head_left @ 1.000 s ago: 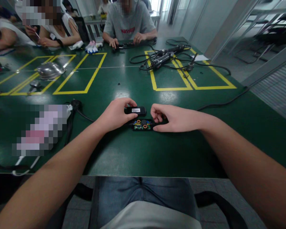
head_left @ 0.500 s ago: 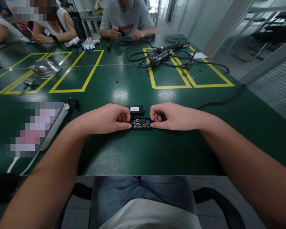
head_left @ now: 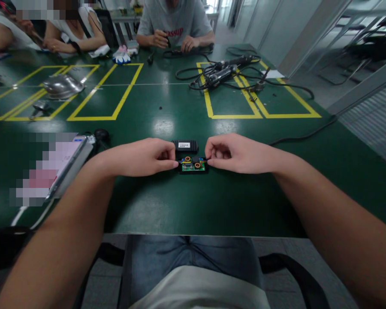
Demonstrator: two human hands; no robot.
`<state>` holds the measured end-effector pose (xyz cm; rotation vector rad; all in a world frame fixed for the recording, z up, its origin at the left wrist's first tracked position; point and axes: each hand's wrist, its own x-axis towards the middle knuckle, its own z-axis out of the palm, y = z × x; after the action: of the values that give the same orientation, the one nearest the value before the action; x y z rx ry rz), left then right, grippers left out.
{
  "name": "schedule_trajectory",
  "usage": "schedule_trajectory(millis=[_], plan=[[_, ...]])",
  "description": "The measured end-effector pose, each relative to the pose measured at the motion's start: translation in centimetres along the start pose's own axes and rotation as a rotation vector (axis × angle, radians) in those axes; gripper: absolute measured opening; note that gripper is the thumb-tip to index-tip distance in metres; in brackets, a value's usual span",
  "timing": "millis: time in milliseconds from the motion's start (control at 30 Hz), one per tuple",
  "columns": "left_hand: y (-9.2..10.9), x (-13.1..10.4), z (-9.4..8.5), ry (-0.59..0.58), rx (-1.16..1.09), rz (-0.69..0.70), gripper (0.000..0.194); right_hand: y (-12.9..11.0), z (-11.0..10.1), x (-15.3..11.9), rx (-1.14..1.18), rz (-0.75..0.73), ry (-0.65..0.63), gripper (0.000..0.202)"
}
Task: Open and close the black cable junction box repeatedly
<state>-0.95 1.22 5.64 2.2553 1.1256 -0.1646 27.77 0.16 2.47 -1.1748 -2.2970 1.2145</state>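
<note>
A small green circuit board (head_left: 193,166) with two copper-wound coils sits in an open black plastic case half (head_left: 193,172) on the table in front of me. At its left end, my left hand (head_left: 154,158) is closed in a pinch on the board's thin wires. My right hand (head_left: 230,153) pinches at the opposite end, close to a blue part and thin wires; its fingertips partly hide what they hold. Just behind lies the ribbed black case cover (head_left: 185,146) with a white label.
Left of my arm a blurred-out phone-like device (head_left: 61,159) lies with a white cable. Farther back are a metal bowl-shaped part (head_left: 62,86), corded black tools (head_left: 223,73) and gloves (head_left: 122,55). Across the table (head_left: 167,206), a co-worker (head_left: 176,30) handles a black object.
Both hands have shifted slightly away from me and up from the case ends, showing more of the board. The view has tilted a little.
</note>
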Motion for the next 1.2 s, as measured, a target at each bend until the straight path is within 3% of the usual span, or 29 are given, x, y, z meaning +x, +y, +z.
schedule_trajectory(millis=[300,467,767,967,1200], plan=[[-0.6,0.1,-0.2,-0.065,0.01,0.004,0.022,0.0,-0.6,0.0,-0.011,0.063,-0.055,0.014],[-1.2,0.3,-0.1,-0.044,0.0,0.036,0.025,0.1,-0.6,0.0,-0.075,0.062,-0.047,0.016],[-1.1,0.3,0.4,0.118,0.065,0.052,0.021,0.1,-0.7,0.1,-0.138,0.053,-0.05,0.014],[-1.2,1.8,1.7,0.51,0.118,0.15,0.032,0.0,0.2,0.1,-0.157,0.044,-0.03,0.011],[-1.9,3.3,3.5,0.478,0.08,0.166,0.064,-0.3,0.7,0.0,-0.256,0.007,-0.011,0.015]])
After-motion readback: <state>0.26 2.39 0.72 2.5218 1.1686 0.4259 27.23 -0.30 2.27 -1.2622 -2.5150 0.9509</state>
